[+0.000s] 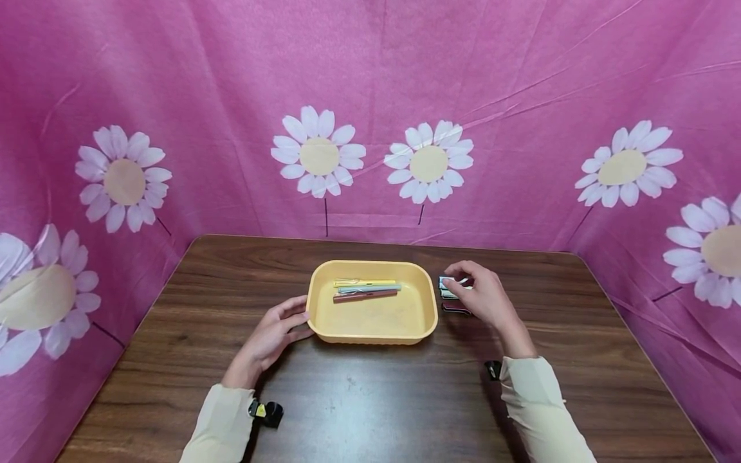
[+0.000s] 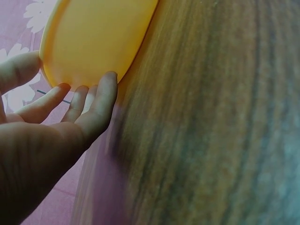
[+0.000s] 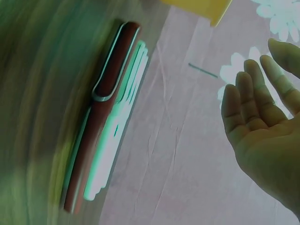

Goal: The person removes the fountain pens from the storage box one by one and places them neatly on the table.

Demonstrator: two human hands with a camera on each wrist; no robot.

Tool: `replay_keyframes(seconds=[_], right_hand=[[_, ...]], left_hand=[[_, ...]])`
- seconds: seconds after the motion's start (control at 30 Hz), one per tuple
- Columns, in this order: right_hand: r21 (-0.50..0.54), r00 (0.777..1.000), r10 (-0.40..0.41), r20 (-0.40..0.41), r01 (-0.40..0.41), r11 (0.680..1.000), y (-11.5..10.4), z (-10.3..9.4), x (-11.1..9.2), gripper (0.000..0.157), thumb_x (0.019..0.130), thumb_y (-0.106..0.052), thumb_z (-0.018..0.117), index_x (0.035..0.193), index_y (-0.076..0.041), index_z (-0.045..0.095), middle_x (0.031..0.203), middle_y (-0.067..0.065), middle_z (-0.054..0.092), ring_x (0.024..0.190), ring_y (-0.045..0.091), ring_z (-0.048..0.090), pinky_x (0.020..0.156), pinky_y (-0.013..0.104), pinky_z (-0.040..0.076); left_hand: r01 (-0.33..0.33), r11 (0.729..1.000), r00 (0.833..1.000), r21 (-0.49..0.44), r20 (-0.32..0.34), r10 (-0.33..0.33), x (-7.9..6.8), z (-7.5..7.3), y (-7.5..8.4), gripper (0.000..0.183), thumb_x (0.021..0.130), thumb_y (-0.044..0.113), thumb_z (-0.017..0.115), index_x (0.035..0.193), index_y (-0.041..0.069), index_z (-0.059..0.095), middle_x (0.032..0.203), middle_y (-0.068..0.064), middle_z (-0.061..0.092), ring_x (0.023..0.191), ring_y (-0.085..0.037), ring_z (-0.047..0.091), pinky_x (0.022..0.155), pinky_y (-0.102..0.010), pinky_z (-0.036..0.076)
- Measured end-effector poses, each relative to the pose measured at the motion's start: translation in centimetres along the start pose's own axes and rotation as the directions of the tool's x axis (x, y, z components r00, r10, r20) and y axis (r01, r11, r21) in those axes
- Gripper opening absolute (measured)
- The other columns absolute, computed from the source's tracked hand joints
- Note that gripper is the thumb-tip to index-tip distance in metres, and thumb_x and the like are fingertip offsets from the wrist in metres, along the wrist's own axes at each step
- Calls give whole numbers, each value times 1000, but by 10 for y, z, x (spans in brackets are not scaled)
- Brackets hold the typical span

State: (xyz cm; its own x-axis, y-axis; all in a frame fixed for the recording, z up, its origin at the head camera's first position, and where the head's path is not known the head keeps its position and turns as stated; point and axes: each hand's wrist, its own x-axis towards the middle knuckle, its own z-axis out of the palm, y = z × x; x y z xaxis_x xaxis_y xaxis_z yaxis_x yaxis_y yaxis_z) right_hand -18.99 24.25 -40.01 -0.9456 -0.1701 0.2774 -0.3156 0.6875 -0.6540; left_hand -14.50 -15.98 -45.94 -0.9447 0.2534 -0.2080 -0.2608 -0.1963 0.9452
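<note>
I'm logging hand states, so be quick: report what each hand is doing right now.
Left hand: open, fingers touching the yellow tray.
Right hand: open, holding nothing, near the pens outside the tray.

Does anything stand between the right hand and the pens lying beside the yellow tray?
Nothing visible does. In the head view the right hand appears over the pens; the right wrist view shows a free gap between its fingers and them. The yellow tray is off to the left.
</note>
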Motion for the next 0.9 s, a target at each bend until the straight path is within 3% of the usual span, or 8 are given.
replay_keyframes(seconds=[0.27,0.57,0.73,0.9], right_hand=[[61,999,-14,33,12,998,-12,15,7,17,91,-9,75,105,-1,71,98,10,71,90,30,66,83,53,56],[102,997,-63,41,59,993,-20,30,13,16,91,-7,75,104,1,71,93,8,69,88,25,63,83,52,54],[122,994,-71,89,60,991,-26,40,13,18,92,-9,75,107,0,71,101,11,71,93,26,65,82,46,56],[155,990,-86,112,68,986,-33,50,15,19,91,-8,76,107,2,71,103,14,71,97,30,65,84,48,57]], left_hand=[[-2,1000,1000,-5,-8,2,0,0,-1,52,103,1,51,150,-12,33,139,-29,44,115,-22,58,96,-37,54],[-28,1000,1000,0,4,28,0,-1,-3,53,102,3,53,149,-13,34,135,-25,47,113,-22,59,93,-36,56],[-7,1000,1000,-4,-6,7,0,-1,-2,52,102,3,53,149,-12,34,138,-29,45,115,-23,59,94,-37,55],[10,1000,1000,-2,-19,-10,1,0,-2,51,103,1,52,149,-11,35,140,-30,43,116,-26,58,94,-37,55]])
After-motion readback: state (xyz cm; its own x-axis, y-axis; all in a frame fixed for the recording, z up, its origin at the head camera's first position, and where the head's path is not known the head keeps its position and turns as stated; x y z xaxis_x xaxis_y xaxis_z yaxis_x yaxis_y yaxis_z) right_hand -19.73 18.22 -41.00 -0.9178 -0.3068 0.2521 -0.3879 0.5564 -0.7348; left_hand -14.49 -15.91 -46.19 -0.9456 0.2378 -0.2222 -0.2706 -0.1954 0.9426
